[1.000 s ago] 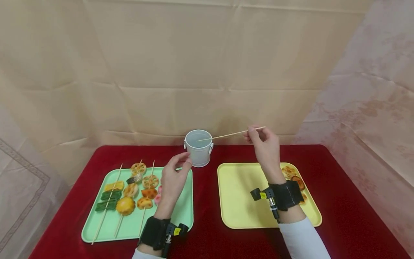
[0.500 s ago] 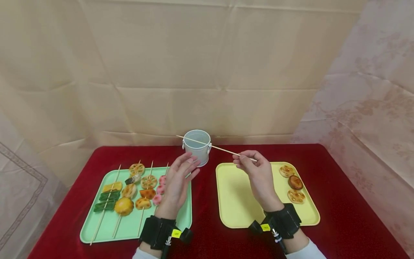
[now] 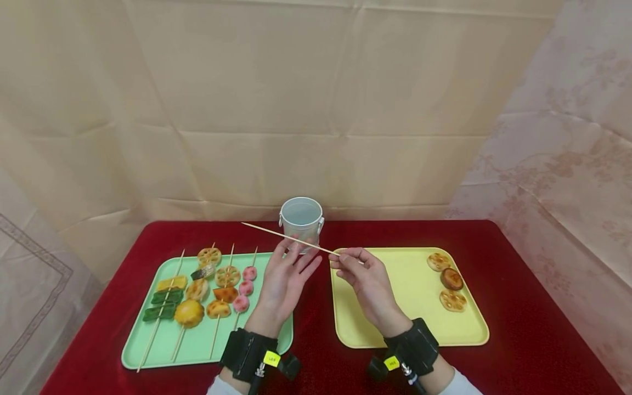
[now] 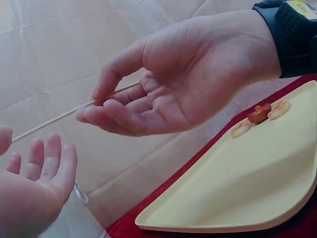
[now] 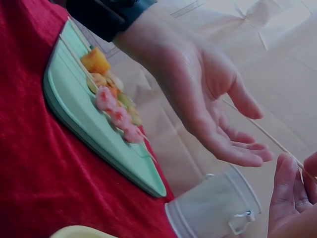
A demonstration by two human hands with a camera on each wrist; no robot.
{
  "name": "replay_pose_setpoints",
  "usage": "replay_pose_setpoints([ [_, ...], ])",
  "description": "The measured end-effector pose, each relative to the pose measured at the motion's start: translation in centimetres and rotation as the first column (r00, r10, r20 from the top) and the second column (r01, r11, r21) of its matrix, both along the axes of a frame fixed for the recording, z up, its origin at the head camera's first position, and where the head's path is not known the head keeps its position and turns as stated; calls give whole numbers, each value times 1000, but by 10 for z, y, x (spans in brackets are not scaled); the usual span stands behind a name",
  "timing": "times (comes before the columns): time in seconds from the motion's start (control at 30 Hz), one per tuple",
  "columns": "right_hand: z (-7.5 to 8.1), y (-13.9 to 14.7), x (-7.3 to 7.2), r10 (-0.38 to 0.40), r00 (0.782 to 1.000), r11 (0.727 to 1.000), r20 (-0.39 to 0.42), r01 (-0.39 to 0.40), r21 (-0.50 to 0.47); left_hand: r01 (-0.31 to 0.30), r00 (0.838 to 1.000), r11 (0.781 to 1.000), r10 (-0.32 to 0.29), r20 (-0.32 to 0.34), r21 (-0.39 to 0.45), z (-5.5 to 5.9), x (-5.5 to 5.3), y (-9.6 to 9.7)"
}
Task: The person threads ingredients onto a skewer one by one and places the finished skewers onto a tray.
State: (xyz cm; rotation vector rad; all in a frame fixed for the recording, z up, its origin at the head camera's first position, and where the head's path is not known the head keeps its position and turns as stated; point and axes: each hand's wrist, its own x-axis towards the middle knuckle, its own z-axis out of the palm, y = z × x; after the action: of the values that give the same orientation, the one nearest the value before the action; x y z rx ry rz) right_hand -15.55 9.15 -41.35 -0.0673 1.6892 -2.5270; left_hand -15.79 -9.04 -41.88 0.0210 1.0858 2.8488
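A thin bamboo skewer (image 3: 261, 228) with nothing threaded on it slants across the middle of the head view. My right hand (image 3: 367, 285) pinches it near its right end between thumb and fingers, over the yellow tray's left side. The left wrist view shows this pinch close up, the thumb on the skewer (image 4: 54, 119). My left hand (image 3: 283, 282) has its fingers extended and spread, palm turned up, beside the skewer. In the right wrist view the skewer passes behind the left hand (image 5: 198, 99), past its thumb. Behind both hands stands a small white bucket (image 3: 302, 213).
A green tray (image 3: 143, 334) at left bears several loaded skewers, with pink balls (image 3: 246, 287), lotus root slices (image 3: 228, 277) and green pieces (image 3: 167, 297). The yellow tray (image 3: 395, 329) at right holds two lotus slices (image 3: 452, 300) and a brown round piece (image 3: 451, 278). Red cloth covers the table.
My right hand has brought the skewer down and left from above the bucket to in front of it. My left hand has turned palm up and spread its fingers.
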Motion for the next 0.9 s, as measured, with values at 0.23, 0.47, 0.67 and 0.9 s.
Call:
replay_pose_setpoints([
  [0.23, -7, -2, 0, 58, 998, 998, 21, -59, 11, -60, 998, 998, 61, 23, -22, -1, 1, 2],
  [0.47, -8, -2, 0, 83, 994, 922, -74, -48, 385, -214, 977, 946, 203, -69, -242, -4, -1, 4],
  [0.67, -10, 0, -2, 176, 936, 656, -304, 119, 745, -339, 938, 807, 248, -244, -484, -4, 0, 4],
  [0.9, -11, -1, -1, 328, 895, 548, -301, 79, 833, -410, 909, 644, 228, -349, -646, -3, 1, -2],
])
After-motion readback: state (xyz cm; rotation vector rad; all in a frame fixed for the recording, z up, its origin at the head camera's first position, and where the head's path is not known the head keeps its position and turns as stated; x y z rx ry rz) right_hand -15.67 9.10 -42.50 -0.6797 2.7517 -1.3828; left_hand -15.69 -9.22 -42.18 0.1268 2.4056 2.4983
